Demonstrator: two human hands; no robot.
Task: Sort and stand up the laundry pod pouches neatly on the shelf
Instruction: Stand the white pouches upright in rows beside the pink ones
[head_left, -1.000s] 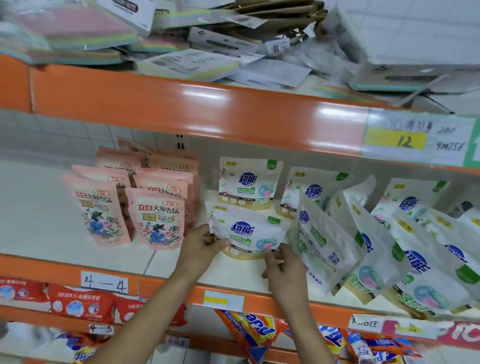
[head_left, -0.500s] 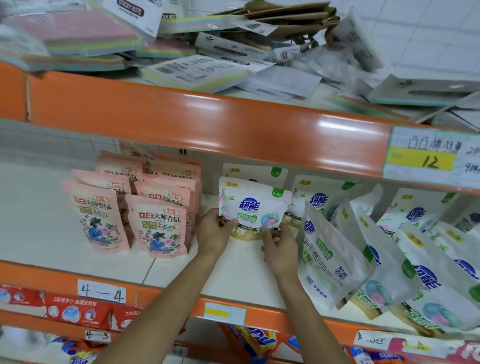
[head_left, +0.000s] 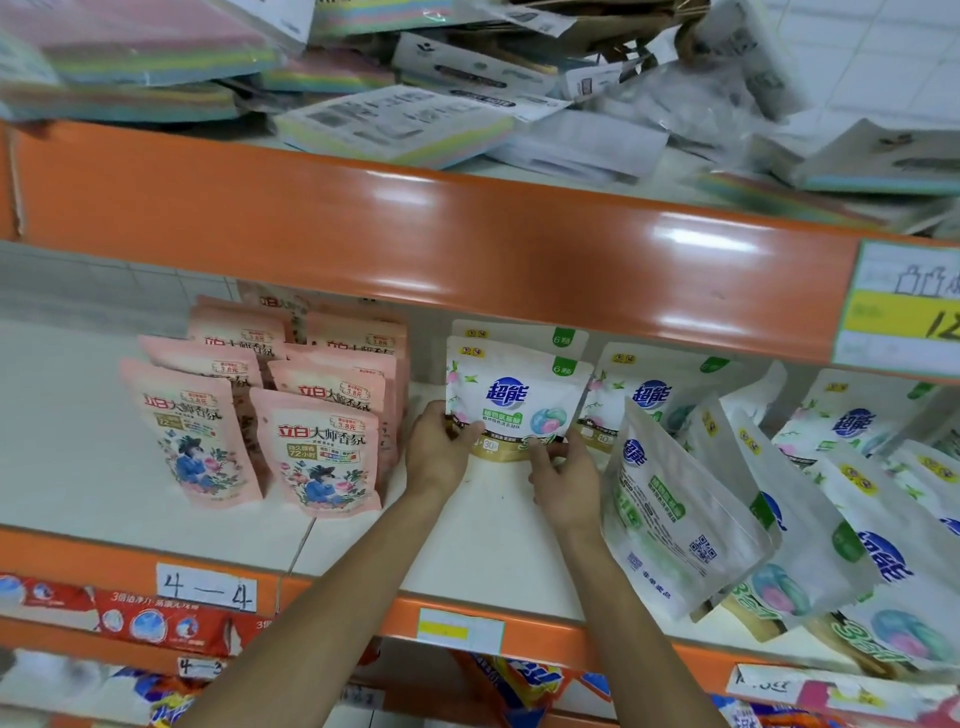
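A white laundry pod pouch (head_left: 519, 400) with a blue logo stands upright on the white shelf (head_left: 493, 540), right in front of a second white pouch (head_left: 514, 335). My left hand (head_left: 436, 452) grips its lower left corner and my right hand (head_left: 563, 470) pinches its lower right edge. To the left, several pink pouches (head_left: 317, 452) stand upright in rows. To the right, several white pouches (head_left: 675, 509) lean and lie in a loose heap.
The orange beam (head_left: 415, 234) of the upper shelf hangs low over the pouches, with sticky-note packs (head_left: 395, 124) piled on top. An orange front rail (head_left: 519, 631) carries price labels. Red and blue detergent bags (head_left: 156, 623) fill the shelf below.
Both hands carried the white pouch from the front of the shelf back and up, and stood it upright in front of the rear white pouch.
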